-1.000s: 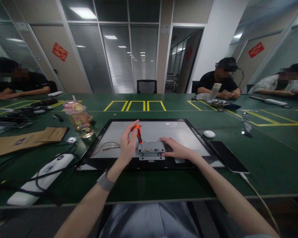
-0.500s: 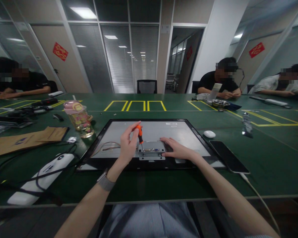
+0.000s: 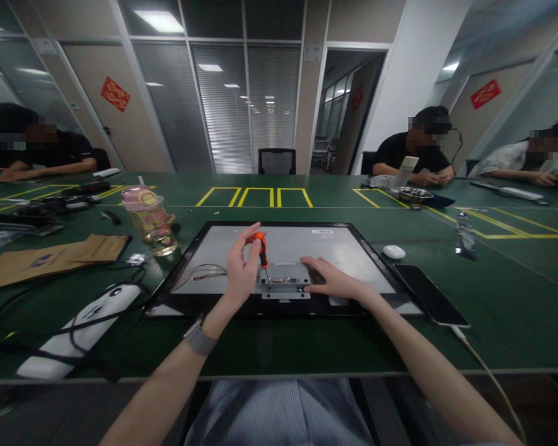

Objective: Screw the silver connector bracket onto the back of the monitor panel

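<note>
1. Head view: at the far left of the green worktop (image 3: pixel 516 291) lies a white power strip (image 3: pixel 74 337) wrapped in black cable, with a brown paper envelope (image 3: pixel 41 260) behind it.
2. A pink-lidded bottle (image 3: pixel 149 222) stands upright, just beside the far left corner of the monitor panel (image 3: pixel 335 248).
3. That panel lies flat in the middle of the worktop, directly before the person, with its grey back facing up.
4. The left hand (image 3: pixel 239 272) grasps the orange handle of a screwdriver (image 3: pixel 261 244). The screwdriver is nearly upright, with its tip down on the left end of a small metal plate (image 3: pixel 286 288) on the panel.
5. The right hand (image 3: pixel 335 282) lies released and flat, palm down on the panel, with its fingertips at the plate's right end.
6. A white mouse (image 3: pixel 394 251) sits near the panel's right edge. A dark phone (image 3: pixel 430 294) lies just beside that edge, and its cable runs off the near side.
</note>
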Action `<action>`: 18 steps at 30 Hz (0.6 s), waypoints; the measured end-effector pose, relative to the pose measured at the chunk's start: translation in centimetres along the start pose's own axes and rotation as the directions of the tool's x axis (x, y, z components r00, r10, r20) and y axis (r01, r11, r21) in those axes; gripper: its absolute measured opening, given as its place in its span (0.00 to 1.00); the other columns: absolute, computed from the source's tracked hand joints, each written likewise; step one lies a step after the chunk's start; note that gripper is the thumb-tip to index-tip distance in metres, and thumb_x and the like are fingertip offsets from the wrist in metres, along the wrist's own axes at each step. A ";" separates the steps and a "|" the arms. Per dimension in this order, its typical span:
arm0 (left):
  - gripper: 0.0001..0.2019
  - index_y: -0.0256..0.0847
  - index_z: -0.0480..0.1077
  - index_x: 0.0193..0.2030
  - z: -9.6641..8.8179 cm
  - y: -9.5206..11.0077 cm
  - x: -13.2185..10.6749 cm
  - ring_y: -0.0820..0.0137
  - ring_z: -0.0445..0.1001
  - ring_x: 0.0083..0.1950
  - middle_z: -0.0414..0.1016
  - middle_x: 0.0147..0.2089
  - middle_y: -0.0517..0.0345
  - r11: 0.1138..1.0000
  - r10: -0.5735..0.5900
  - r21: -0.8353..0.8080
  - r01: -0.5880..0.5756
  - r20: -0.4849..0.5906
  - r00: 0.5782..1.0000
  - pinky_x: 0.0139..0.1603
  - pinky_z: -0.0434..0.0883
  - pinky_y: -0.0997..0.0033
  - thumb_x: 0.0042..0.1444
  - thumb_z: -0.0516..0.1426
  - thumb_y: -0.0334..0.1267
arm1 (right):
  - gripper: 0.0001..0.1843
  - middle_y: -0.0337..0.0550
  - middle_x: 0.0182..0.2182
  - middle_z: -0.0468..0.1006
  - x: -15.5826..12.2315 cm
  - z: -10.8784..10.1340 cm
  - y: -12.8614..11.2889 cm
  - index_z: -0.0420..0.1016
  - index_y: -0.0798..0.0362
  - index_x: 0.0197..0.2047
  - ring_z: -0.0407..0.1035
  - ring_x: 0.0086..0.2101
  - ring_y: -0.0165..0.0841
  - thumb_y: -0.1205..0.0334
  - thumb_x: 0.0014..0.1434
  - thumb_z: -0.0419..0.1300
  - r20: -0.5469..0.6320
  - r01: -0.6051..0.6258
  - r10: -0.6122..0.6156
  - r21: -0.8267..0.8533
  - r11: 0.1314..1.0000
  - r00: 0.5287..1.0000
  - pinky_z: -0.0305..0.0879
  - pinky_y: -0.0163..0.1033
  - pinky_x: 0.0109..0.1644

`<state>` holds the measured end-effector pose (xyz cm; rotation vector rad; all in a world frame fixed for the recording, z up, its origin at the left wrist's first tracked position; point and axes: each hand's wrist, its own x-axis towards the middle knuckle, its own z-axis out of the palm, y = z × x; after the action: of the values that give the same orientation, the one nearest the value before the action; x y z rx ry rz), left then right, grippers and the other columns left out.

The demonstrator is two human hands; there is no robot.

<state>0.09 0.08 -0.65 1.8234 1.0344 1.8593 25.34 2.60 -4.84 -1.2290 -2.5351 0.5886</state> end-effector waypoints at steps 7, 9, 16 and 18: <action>0.09 0.43 0.74 0.44 0.0 0.1 0.3 0.70 0.69 0.42 0.70 0.41 0.56 0.993 0.084 0.082 -0.081 -0.038 0.996 0.48 0.67 0.67 0.60 0.55 0.40 | 0.42 0.50 0.66 0.56 -0.1 -0.1 -0.2 0.52 0.49 0.67 0.50 0.65 0.43 0.38 0.55 0.57 0.002 -0.014 0.014 -0.003 1.000 1.000 0.38 0.53 0.70; 0.13 0.43 0.72 0.48 -0.1 0.2 0.2 0.68 0.70 0.47 0.73 0.45 0.54 0.998 0.056 0.026 -0.056 -0.008 0.998 0.51 0.67 0.65 0.64 0.49 0.39 | 0.43 0.50 0.66 0.56 -0.1 -0.1 -0.4 0.52 0.50 0.67 0.50 0.65 0.43 0.38 0.55 0.57 0.003 -0.018 0.018 -0.003 1.000 1.000 0.38 0.53 0.70; 0.12 0.43 0.72 0.49 -0.1 0.2 0.1 0.69 0.72 0.42 0.75 0.40 0.55 1.000 0.025 0.004 -0.025 0.033 0.999 0.46 0.68 0.67 0.61 0.53 0.39 | 0.43 0.51 0.66 0.57 -0.1 -0.2 -0.4 0.52 0.51 0.67 0.50 0.65 0.43 0.38 0.55 0.56 0.006 -0.027 0.027 -0.007 1.000 1.000 0.39 0.53 0.70; 0.09 0.43 0.74 0.43 0.0 0.2 0.2 0.70 0.70 0.39 0.72 0.37 0.57 0.995 0.074 0.060 -0.074 0.007 0.997 0.46 0.67 0.67 0.58 0.57 0.39 | 0.43 0.51 0.66 0.57 0.0 0.0 -0.1 0.52 0.50 0.67 0.50 0.65 0.43 0.38 0.55 0.57 0.004 -0.019 0.019 -0.009 1.000 1.000 0.38 0.53 0.70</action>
<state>0.07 0.08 -0.38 1.9242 1.0448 1.8843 25.25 2.54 -4.78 -1.2578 -2.5349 0.5856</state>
